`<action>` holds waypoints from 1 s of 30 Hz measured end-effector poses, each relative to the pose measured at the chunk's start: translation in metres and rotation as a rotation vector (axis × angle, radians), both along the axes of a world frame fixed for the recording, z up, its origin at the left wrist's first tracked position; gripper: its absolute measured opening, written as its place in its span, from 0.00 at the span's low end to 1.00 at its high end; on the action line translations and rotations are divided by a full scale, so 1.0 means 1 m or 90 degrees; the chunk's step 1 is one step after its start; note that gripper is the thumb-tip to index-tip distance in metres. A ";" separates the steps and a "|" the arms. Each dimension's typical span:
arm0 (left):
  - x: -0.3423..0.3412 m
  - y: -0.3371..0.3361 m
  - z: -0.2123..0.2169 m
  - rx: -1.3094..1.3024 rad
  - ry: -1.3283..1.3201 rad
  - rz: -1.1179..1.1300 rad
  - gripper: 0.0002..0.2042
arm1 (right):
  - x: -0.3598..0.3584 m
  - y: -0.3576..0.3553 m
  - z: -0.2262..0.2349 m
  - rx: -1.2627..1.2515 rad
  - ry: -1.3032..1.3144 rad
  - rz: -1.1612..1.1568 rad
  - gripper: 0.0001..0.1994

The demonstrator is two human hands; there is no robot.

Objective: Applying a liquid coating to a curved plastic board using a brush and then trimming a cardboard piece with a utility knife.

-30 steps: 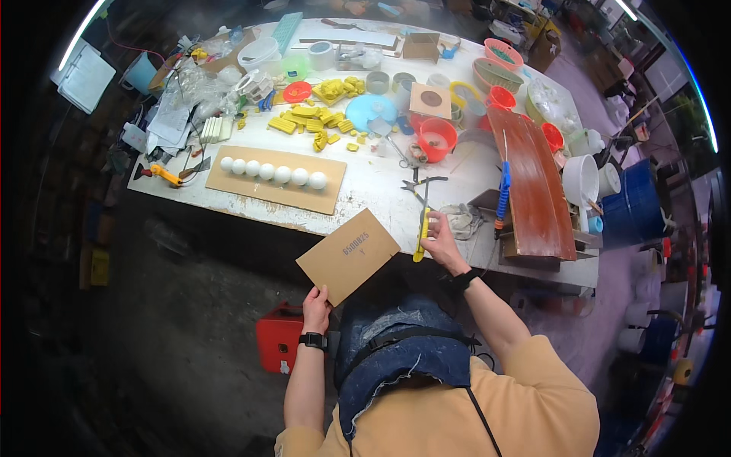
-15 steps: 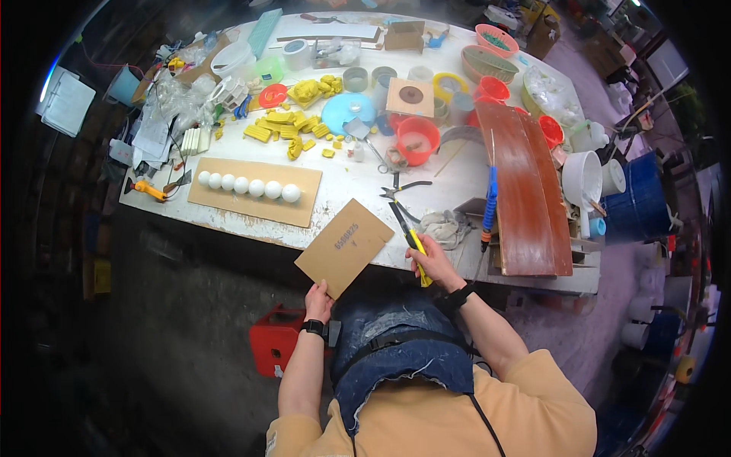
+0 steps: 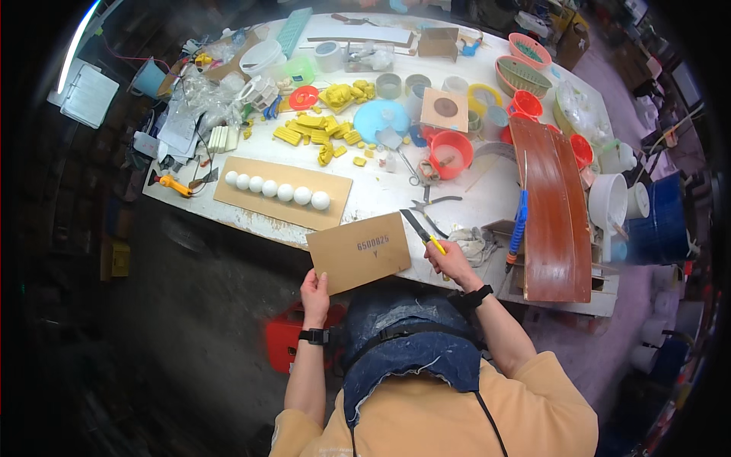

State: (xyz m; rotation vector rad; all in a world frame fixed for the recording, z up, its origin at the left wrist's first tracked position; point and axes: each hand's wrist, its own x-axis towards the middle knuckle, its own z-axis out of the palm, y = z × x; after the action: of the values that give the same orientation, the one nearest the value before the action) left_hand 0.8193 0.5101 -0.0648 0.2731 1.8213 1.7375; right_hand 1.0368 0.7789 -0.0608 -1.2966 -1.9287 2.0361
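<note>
A flat brown board with dark print is in my left hand, which grips its lower left corner. The board's far edge reaches over the front of the table. My right hand is closed around a yellow and black utility knife. Its dark blade points up and left, close to the board's right edge. Just beyond the knife lie dark-handled pliers. A crumpled pale cloth rests to the right of my right hand. Farther left, a row of white balls sits on another brown board.
Yellow clay pieces, a blue disc and a red bowl stand across the table. On the right lie a curved reddish-brown panel and a blue tool. An orange-handled tool lies at the left edge.
The board in my left hand has turned clockwise and now lies more level. My right hand has swung the knife's blade toward the board's right edge. The whole view has shifted slightly.
</note>
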 end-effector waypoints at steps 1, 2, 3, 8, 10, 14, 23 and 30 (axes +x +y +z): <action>-0.012 0.002 0.022 -0.025 0.066 -0.027 0.12 | -0.004 0.004 0.002 -0.018 0.022 -0.015 0.21; -0.020 0.005 0.044 -0.007 0.095 -0.024 0.13 | -0.011 0.004 0.017 -0.001 0.018 0.021 0.22; -0.029 0.009 0.064 0.013 0.126 -0.023 0.14 | -0.019 0.005 0.027 0.002 0.024 0.025 0.22; -0.059 0.020 0.107 0.055 0.161 0.020 0.14 | -0.054 -0.002 0.050 0.019 0.045 0.042 0.21; -0.062 0.034 0.110 0.068 0.147 0.034 0.14 | -0.056 -0.004 0.047 -0.006 0.092 0.033 0.17; -0.050 0.069 0.098 0.046 0.139 -0.052 0.16 | -0.052 -0.020 0.038 -0.003 0.165 0.003 0.12; -0.025 0.101 0.025 -0.054 -0.008 -0.145 0.19 | -0.024 -0.040 0.012 -0.159 0.164 -0.132 0.11; 0.010 0.041 -0.029 -0.235 -0.061 -0.269 0.16 | -0.015 -0.041 -0.014 -0.157 0.106 -0.257 0.11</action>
State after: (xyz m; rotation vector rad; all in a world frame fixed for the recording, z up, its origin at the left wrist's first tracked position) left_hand 0.8295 0.5514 -0.0940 0.3828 1.8141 1.0889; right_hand 1.0217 0.7379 -0.0747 -1.3738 -1.2539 2.1293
